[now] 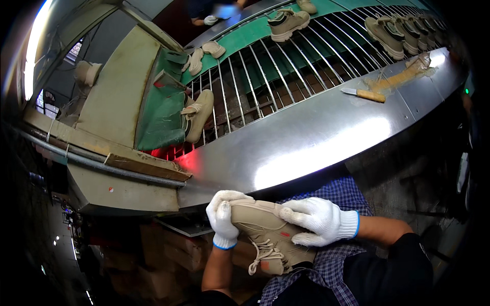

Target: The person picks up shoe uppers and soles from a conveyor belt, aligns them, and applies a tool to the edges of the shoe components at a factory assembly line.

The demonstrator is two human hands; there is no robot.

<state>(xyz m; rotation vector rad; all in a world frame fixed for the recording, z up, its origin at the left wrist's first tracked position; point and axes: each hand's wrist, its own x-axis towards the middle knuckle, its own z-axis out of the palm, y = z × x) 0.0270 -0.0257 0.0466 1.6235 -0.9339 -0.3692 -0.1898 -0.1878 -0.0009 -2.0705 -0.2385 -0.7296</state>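
A beige lace-up shoe (pixel 263 222) lies on its side in front of my body, its sole edge turned up and away from me. My left hand (pixel 222 218), in a white knit glove, is wrapped round the toe end. Toward the heel, my right hand (pixel 320 222), gloved the same way, grips the shoe with its fingers along the sole edge and upper. Loose beige laces (pixel 266 253) hang toward me. The shoe's opening is partly hidden by my checked apron (pixel 333 269).
Beyond a metal ledge (pixel 235 166) runs a conveyor of metal rods (pixel 265 76) carrying several beige shoes. One shoe (pixel 199 116) sits by the green flap (pixel 162 115) of a machine housing. A wooden-handled knife (pixel 370 96) rests on the ledge. Another person's gloved hand (pixel 210 20) shows across the line.
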